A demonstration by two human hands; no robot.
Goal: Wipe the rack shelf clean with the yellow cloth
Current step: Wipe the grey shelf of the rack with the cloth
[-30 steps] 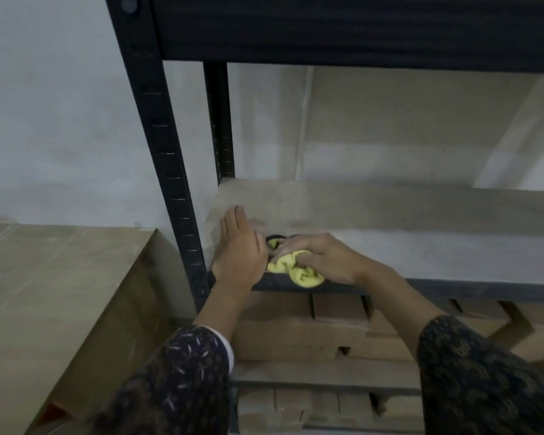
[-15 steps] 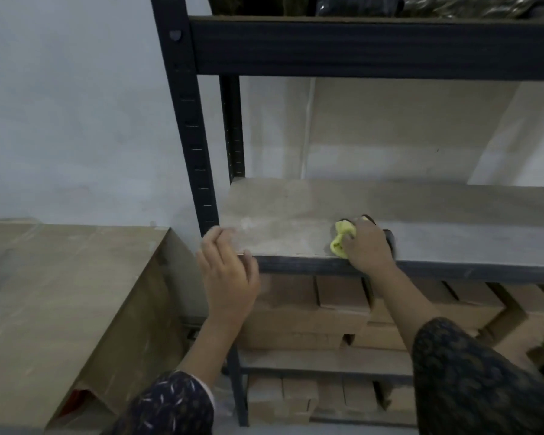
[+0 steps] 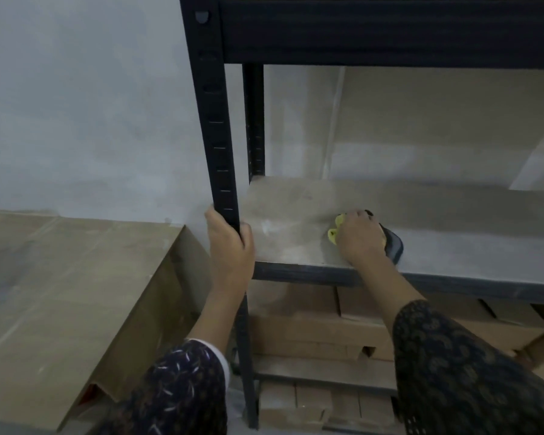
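Bunched yellow cloth (image 3: 335,230) mostly hidden, seemingly crumpled.

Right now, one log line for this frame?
step: wipe | left hand: grips rack post | right hand: holds yellow cloth on shelf

Large cardboard box (image 3: 76,293), 8 o'clock: flat brown top, dusty, right side sloping away. A small orange-red patch shows under its lower corner (cannot tell what it is). Pale grey-white wall (image 3: 91,105), 10 o'clock, runs behind the box. Stacked cardboard cartons (image 3: 311,328), 5 o'clock, two tiers, closely packed. Dark rounded object (image 3: 393,244), 3 o'clock near centre, mostly hidden.
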